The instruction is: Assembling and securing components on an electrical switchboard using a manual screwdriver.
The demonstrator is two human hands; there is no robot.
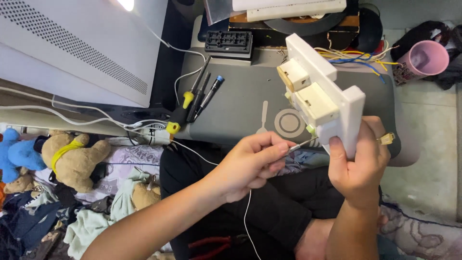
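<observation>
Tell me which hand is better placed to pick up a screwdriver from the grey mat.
Left, probably. The left hand pinches only a thin tool and is nearer the screwdrivers on the grey mat. The right hand grips the white switch plate and would have to let it go.

A grey work mat is lying across the middle of the scene — three screwdrivers are resting on its left part, a black bit holder is sitting at its far edge, and loose coloured wires are trailing over its far right corner — beside a pink cup.
</observation>
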